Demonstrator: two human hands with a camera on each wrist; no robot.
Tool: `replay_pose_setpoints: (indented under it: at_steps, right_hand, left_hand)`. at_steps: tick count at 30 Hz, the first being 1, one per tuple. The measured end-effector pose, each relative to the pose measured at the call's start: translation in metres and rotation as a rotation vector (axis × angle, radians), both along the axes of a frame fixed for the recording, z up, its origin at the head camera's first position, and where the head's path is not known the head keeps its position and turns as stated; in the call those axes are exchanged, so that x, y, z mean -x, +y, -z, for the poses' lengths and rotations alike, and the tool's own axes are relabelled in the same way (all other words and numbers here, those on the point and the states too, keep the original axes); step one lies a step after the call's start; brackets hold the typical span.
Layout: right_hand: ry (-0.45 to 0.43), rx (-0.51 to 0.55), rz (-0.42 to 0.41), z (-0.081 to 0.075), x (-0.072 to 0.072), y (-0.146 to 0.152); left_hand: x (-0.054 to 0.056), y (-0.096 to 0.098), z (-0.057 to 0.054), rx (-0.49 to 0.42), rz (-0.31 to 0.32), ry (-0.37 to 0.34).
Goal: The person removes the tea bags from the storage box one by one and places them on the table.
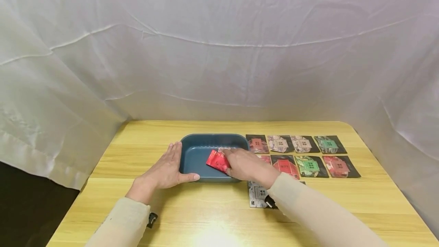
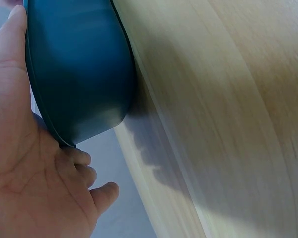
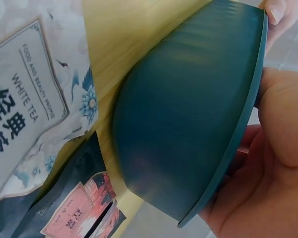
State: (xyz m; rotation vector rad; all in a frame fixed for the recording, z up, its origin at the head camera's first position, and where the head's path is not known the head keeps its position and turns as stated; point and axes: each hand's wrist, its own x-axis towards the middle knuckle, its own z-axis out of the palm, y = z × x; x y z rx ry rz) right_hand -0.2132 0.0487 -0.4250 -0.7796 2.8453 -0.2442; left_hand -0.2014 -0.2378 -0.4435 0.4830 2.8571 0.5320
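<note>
A deep blue rectangular tray point(image 1: 197, 159) stands on the wooden table before me. My left hand point(image 1: 164, 167) rests on its left end, with straight fingers along the outside and the thumb lying across the near rim; the left wrist view shows the palm against the tray's edge. My right hand point(image 1: 245, 163) reaches over the right end into the tray and grips a small shiny red packet point(image 1: 217, 160), which sticks out to the left of the fingers. In the right wrist view the curled fingers are partly hidden behind the tray wall point(image 3: 188, 109).
Right of the tray lie two rows of flat tea packets, among them a green-labelled one point(image 1: 330, 145) and a red-labelled one point(image 1: 341, 166). A white tea packet point(image 1: 255, 193) lies nearer, partly under my right sleeve. White cloth point(image 1: 219, 68) hangs behind the table.
</note>
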Motion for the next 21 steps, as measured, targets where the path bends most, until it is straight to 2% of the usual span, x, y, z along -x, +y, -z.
replay_pose_setpoints:
  at_steps: [6, 12, 16, 21]
  right_hand:
    - [-0.032, 0.056, 0.000, -0.001, 0.002, -0.003]
    - [-0.055, 0.126, -0.037, 0.001, 0.006, -0.006]
    - [-0.014, 0.096, -0.071, 0.000, 0.008, -0.006]
    - [0.012, 0.032, -0.161, -0.001, 0.016, -0.007]
  left_hand:
    - [0.001, 0.000, 0.000, 0.003, 0.002, -0.009]
    - [0.001, 0.000, 0.000, -0.001, 0.004, -0.007]
    - [0.001, 0.000, -0.001, -0.007, 0.002, -0.009]
    - [0.000, 0.000, -0.001, -0.013, 0.000, -0.020]
